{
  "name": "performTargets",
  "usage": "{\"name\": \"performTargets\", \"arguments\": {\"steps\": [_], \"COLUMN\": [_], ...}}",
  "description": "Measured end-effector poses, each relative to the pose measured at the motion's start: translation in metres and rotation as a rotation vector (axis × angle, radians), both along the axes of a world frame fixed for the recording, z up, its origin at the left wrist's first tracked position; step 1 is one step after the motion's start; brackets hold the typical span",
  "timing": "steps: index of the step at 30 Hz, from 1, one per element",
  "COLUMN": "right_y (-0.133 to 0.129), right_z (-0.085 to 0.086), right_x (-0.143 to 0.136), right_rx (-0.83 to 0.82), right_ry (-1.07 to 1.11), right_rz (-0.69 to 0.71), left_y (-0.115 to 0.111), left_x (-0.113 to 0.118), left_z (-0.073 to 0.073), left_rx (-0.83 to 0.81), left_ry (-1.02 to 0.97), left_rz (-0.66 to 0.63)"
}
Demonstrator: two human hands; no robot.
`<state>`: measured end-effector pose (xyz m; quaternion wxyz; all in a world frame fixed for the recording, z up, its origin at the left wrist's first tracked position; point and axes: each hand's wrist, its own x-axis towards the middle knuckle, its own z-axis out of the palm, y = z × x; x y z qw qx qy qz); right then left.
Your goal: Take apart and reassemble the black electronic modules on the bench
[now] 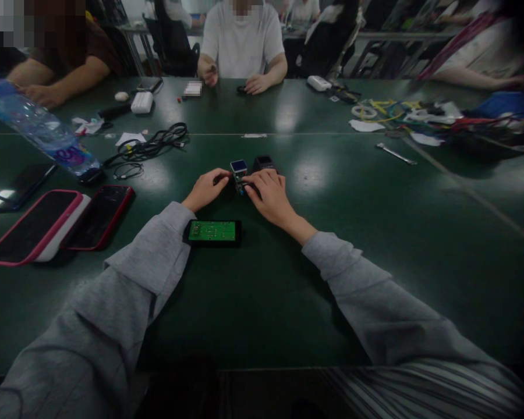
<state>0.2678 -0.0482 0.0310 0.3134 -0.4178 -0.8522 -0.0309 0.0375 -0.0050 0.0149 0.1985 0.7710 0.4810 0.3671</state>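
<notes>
A small electronic module with a dark blue screen (239, 166) stands on the green table, between my hands. My left hand (208, 189) is at its left side, with thumb and fingers drawn together around something dark that I cannot make out. From the right, my right hand (269, 195) reaches over with bent fingers and touches the module's lower part. Behind the right fingers sits a black box-shaped device (264, 163), partly covered. Nearer to me, beside my left sleeve, lies a black case holding a green circuit board (212, 231).
Phones (35, 227) and a tilted plastic bottle (39, 131) are at the left, near black cables (152, 142). A wrench (395, 154) and tangled coloured wires (419, 116) lie at the right. People sit across the green table (262, 302).
</notes>
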Motion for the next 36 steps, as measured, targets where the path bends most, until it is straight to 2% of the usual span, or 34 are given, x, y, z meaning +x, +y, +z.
{"name": "performTargets", "arguments": {"steps": [12,18,20,23,25,27,31,36], "right_y": [-0.001,-0.015,-0.028,-0.053,-0.067,-0.078,-0.084,-0.087], "right_z": [0.002,0.013,0.02,0.026,0.024,0.019,0.013,0.016], "right_x": [0.0,-0.003,-0.008,-0.016,-0.022,-0.026,-0.027,-0.021], "right_rx": [-0.026,-0.013,-0.065,-0.2,-0.306,-0.383,-0.41,-0.402], "right_ry": [0.037,0.254,0.336,0.365,0.297,0.19,0.082,0.072], "right_rz": [0.005,-0.03,0.046,0.292,0.453,0.543,0.544,0.52], "left_y": [-0.001,0.001,0.001,0.0,0.0,0.0,-0.001,-0.002], "left_x": [0.0,-0.001,-0.001,0.0,0.0,0.0,0.001,0.001], "left_z": [0.0,-0.004,-0.003,-0.002,-0.001,-0.001,0.0,0.001], "left_rx": [-0.001,-0.007,-0.01,-0.016,-0.015,-0.009,-0.004,-0.009], "left_ry": [-0.022,-0.038,-0.037,-0.03,-0.021,-0.01,-0.003,0.004], "left_rz": [-0.009,-0.014,-0.018,-0.017,-0.006,0.0,0.001,0.011]}}
